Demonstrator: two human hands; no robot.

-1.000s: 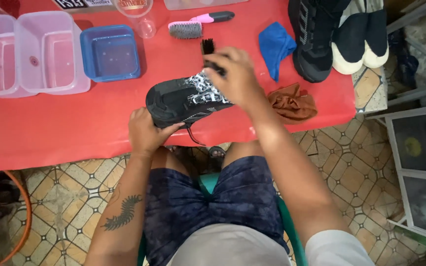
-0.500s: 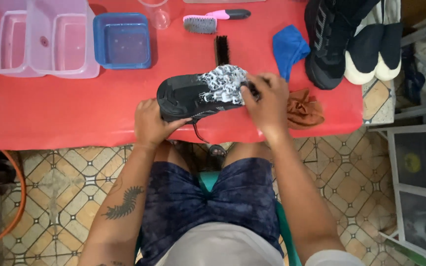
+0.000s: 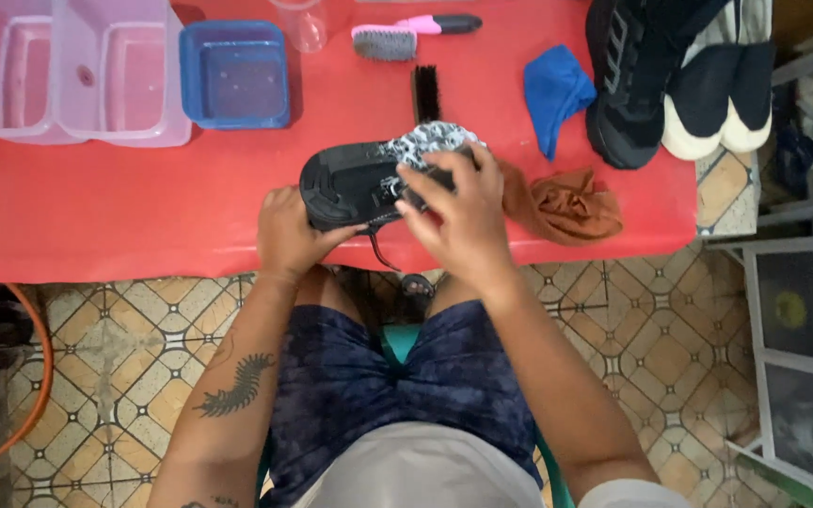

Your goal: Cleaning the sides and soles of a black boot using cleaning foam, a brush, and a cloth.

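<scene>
You sit at a red table (image 3: 96,216) and hold a black shoe (image 3: 350,183) at its near edge, about the middle. The shoe lies on its side, and its toe end is covered in white foam.

Your left hand (image 3: 284,235) grips the heel end of the shoe, with the fingers curled under it and the thumb on top. Your right hand (image 3: 458,212) lies over the foamy toe end, with the fingers bent and pressed on the shoe. You cannot tell if it holds anything small. A black lace hangs down from the shoe over the table edge.

Just beside your right hand, to the right, lies a brown cloth (image 3: 566,205). A blue cloth (image 3: 552,89) lies farther back. A small black brush (image 3: 425,92) lies just behind the shoe. A grey brush with a pink handle (image 3: 402,36) lies at the far edge. A blue tub (image 3: 235,73) and two clear tubs (image 3: 68,71) sit at the far left corner. More shoes (image 3: 670,75) stand at the far right corner.
</scene>
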